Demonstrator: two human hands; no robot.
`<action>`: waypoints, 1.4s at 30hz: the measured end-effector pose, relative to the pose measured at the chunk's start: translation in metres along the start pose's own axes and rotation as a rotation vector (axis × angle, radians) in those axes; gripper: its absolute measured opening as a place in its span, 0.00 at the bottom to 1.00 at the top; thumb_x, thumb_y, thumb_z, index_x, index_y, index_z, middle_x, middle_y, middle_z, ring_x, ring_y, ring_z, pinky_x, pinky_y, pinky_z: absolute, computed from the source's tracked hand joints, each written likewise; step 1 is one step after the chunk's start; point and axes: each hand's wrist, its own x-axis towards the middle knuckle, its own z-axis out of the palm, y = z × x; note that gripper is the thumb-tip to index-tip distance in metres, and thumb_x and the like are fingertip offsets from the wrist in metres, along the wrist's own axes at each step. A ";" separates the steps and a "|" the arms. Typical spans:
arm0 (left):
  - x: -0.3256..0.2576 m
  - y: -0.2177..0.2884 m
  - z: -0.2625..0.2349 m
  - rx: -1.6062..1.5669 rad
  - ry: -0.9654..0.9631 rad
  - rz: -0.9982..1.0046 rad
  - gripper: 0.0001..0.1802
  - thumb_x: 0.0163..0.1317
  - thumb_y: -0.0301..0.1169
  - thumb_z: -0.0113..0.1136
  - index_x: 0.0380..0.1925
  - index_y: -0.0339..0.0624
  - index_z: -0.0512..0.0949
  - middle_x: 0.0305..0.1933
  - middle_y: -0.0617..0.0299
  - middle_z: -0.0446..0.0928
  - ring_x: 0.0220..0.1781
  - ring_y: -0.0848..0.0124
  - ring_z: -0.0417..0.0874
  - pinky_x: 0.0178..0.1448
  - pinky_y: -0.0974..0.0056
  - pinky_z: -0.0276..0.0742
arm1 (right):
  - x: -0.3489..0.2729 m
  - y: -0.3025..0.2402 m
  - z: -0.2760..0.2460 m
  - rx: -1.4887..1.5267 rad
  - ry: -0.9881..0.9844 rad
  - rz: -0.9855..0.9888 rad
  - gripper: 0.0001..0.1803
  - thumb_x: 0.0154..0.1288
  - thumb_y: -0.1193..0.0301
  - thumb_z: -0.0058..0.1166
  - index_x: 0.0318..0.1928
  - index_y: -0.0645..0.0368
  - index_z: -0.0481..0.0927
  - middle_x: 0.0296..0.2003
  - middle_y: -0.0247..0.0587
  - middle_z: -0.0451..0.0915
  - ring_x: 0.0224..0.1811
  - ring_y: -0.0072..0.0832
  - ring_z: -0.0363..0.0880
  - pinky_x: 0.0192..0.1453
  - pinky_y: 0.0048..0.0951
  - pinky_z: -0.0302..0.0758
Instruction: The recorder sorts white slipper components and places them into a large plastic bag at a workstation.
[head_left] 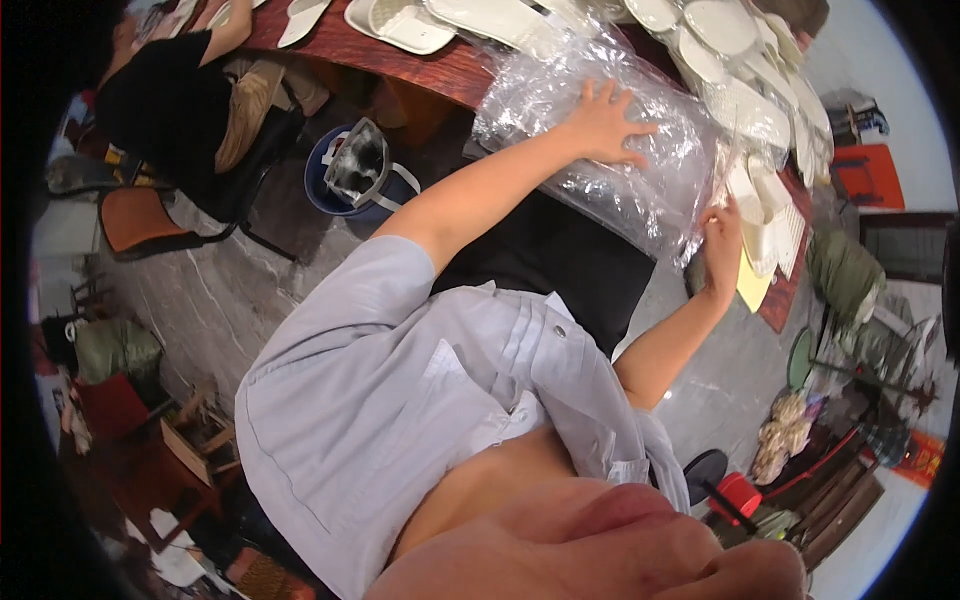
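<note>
Now left hand (607, 127) flat on plastic bags (590, 150) — right hand (722, 240) at their edge

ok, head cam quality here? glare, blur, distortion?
Head view: heavy fisheye, the table edge bends and the corners are black; glare off the clear plastic bags under the left hand; right hand sharp enough at the bags' edge; very close blurred skin fills the bottom.
</note>
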 end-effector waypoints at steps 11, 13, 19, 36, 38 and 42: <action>0.009 -0.021 0.031 0.222 0.144 0.032 0.37 0.53 0.70 0.52 0.64 0.80 0.70 0.73 0.45 0.58 0.76 0.37 0.49 0.71 0.28 0.38 | 0.037 -0.166 0.080 -0.002 -0.040 -0.592 0.20 0.65 0.69 0.54 0.57 0.56 0.75 0.60 0.54 0.73 0.66 0.52 0.67 0.69 0.45 0.63; 0.004 -0.020 0.037 0.174 0.158 0.037 0.35 0.53 0.63 0.58 0.63 0.73 0.72 0.70 0.46 0.63 0.75 0.41 0.53 0.71 0.29 0.42 | 0.055 -0.115 0.100 -0.254 0.059 -0.517 0.22 0.67 0.64 0.53 0.60 0.54 0.74 0.60 0.53 0.73 0.66 0.53 0.66 0.69 0.50 0.61; 0.009 -0.050 0.003 -0.458 0.106 -0.022 0.26 0.63 0.47 0.57 0.62 0.62 0.73 0.63 0.50 0.69 0.72 0.45 0.58 0.66 0.33 0.55 | 0.045 -0.032 0.112 -0.705 0.170 -0.004 0.31 0.69 0.44 0.45 0.69 0.37 0.67 0.71 0.43 0.62 0.74 0.51 0.53 0.71 0.65 0.48; 0.002 -0.089 -0.016 0.125 0.480 -0.283 0.28 0.66 0.43 0.57 0.67 0.67 0.67 0.64 0.43 0.65 0.72 0.44 0.56 0.68 0.41 0.59 | 0.041 -0.012 0.088 -0.700 0.068 0.105 0.32 0.69 0.45 0.43 0.71 0.36 0.63 0.74 0.41 0.55 0.76 0.50 0.48 0.74 0.60 0.45; -0.003 -0.089 -0.022 0.132 0.506 -0.287 0.28 0.65 0.41 0.59 0.65 0.66 0.69 0.64 0.41 0.64 0.71 0.43 0.57 0.67 0.42 0.61 | 0.039 -0.017 0.089 -0.697 0.053 0.115 0.32 0.70 0.45 0.43 0.71 0.36 0.63 0.74 0.41 0.55 0.76 0.50 0.48 0.74 0.60 0.45; -0.022 -0.056 -0.069 0.080 0.486 -0.236 0.27 0.60 0.39 0.64 0.61 0.60 0.74 0.62 0.40 0.65 0.70 0.42 0.58 0.65 0.42 0.64 | 0.041 -0.009 0.089 -0.720 0.071 0.146 0.31 0.70 0.45 0.43 0.71 0.35 0.63 0.74 0.41 0.55 0.76 0.50 0.48 0.73 0.60 0.46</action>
